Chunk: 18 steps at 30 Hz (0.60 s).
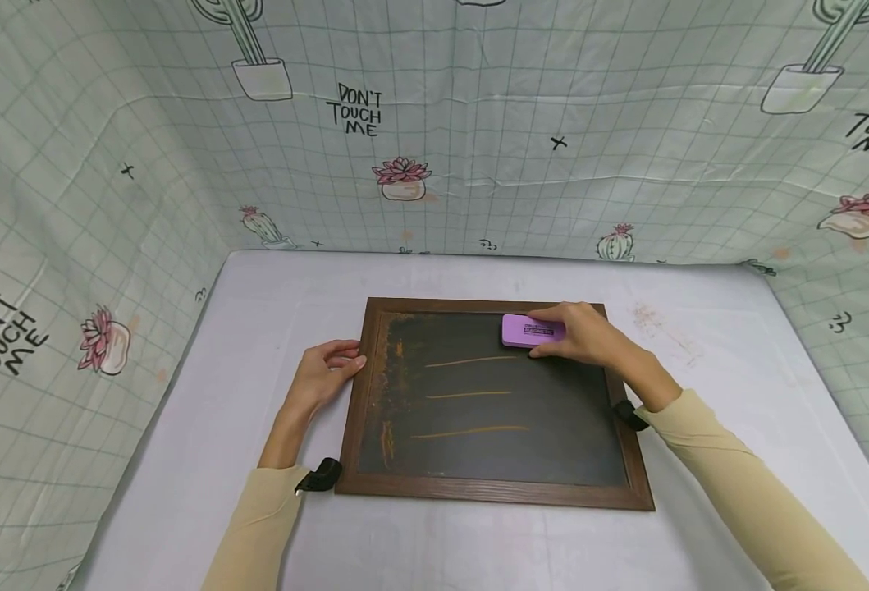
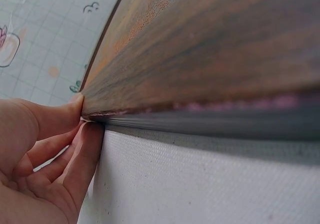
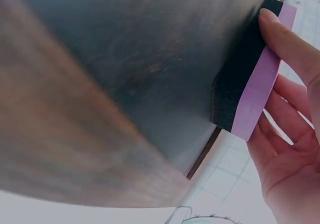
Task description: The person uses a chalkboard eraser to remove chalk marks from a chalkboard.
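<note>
A framed chalkboard [image 1: 567,443] lies on the white table, bearing orange chalk lines [image 1: 471,396] and smudges along its left side. At its left edge my left hand [image 1: 319,379] pinches the brown wooden frame [image 2: 150,78], thumb on top and fingertips against the side and underneath. My right hand [image 1: 587,335] grips a purple magnetic eraser [image 1: 520,330] between thumb and fingers, near the board's upper right. In the right wrist view the eraser's black felt [image 3: 240,73] faces the board; whether it touches the surface I cannot tell.
Around the board spreads the white tabletop [image 1: 493,546], with a reddish smudge [image 1: 663,328] to the right. A cactus-print cloth [image 1: 478,123] hangs behind and at both sides. Black wrist cameras [image 1: 321,475] sit by both cuffs.
</note>
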### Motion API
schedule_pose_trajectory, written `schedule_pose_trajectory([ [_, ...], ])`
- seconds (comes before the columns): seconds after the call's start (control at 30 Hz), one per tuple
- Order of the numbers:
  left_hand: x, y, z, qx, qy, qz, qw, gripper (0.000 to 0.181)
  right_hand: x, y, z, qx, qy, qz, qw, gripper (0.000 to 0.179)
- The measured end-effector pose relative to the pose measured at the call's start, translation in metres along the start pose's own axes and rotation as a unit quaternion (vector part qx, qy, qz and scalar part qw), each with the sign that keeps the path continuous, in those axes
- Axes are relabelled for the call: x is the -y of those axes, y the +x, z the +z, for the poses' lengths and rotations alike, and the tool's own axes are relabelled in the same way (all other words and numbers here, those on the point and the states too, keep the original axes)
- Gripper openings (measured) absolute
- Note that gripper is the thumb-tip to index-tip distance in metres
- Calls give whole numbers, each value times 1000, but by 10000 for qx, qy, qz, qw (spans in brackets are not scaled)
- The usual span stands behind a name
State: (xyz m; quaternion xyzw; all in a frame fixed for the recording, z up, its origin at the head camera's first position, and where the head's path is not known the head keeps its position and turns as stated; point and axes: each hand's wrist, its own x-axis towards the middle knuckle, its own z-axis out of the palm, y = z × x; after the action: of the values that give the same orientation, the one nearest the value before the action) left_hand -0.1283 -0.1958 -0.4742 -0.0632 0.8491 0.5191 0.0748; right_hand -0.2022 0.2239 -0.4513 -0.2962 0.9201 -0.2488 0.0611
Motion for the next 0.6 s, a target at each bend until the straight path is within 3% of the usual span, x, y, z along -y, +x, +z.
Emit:
schedule_pose_trajectory([
  [0.6,-3,-1,1,-4,120,24,9999,42,-2,-22,-9,51,120,13,9999,65],
])
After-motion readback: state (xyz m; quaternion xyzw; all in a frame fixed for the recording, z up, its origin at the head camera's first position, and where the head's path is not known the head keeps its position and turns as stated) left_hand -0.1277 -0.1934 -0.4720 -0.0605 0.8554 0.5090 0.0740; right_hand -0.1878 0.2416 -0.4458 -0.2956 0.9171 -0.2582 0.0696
